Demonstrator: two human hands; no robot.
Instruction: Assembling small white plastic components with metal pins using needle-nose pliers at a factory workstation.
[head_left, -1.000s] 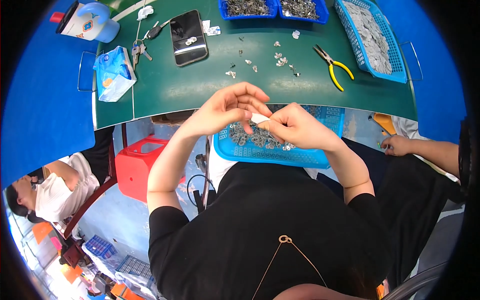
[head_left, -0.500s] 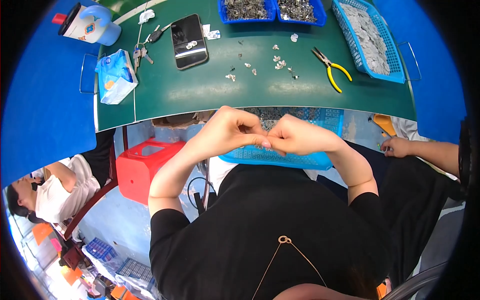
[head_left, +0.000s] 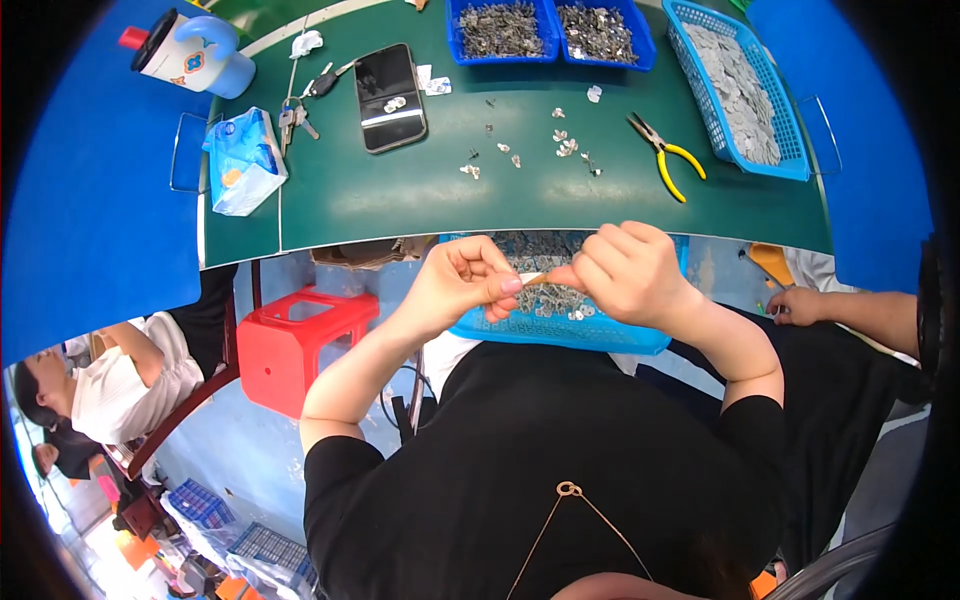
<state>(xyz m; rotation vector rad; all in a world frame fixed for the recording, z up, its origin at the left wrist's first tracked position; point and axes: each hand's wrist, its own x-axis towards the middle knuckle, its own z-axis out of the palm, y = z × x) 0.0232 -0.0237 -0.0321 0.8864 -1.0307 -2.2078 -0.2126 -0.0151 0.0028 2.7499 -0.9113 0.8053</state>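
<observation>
My left hand (head_left: 455, 288) is closed in a pinch on one end of a small white-and-tan strip (head_left: 534, 279). From there the strip reaches across to my right hand (head_left: 635, 275), where its tan end meets the outstretched thumb or finger. The other right fingers are curled into a fist, and whether they grip anything is hidden. Both hands are raised above a light-blue basket (head_left: 610, 338) on my lap. Many small metal parts (head_left: 560, 303) lie in that basket.
On the green table (head_left: 400, 205) are yellow-handled pliers (head_left: 668, 160), loose small parts (head_left: 567, 148), a phone (head_left: 390, 97), keys (head_left: 296, 120), a tissue pack (head_left: 245, 165) and a tumbler (head_left: 190, 55). Two blue bins (head_left: 555, 58) and a blue basket (head_left: 800, 165) hold parts. A red stool (head_left: 270, 365) stands left; a co-worker's hand (head_left: 797, 305) is at right.
My hands, close together before, have drawn apart, and the white-and-tan strip now shows between them. My right hand has moved right and turned. The whole view has shifted slightly.
</observation>
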